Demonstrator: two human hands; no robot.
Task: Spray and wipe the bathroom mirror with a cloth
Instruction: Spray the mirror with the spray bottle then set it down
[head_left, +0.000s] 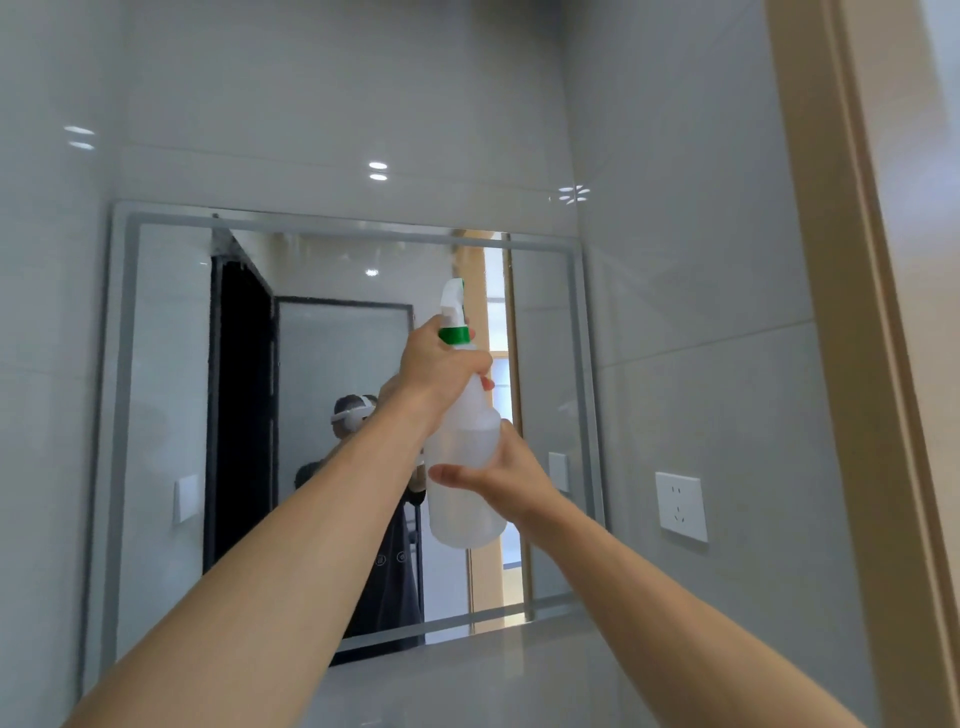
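This is a home bathroom. Glossy pale grey wall tiles (322, 104) fill most of the frame and throw back small ceiling-light glints near the upper middle. A wide rectangular mirror (166, 389) with a frosted border strip hangs at the centre left. It reflects a dark-framed glass door (343, 395) and a wooden doorway behind. At the right, a white wall socket (680, 506) sits on the tiles, and a light wooden door frame (852, 312) runs down the right edge.
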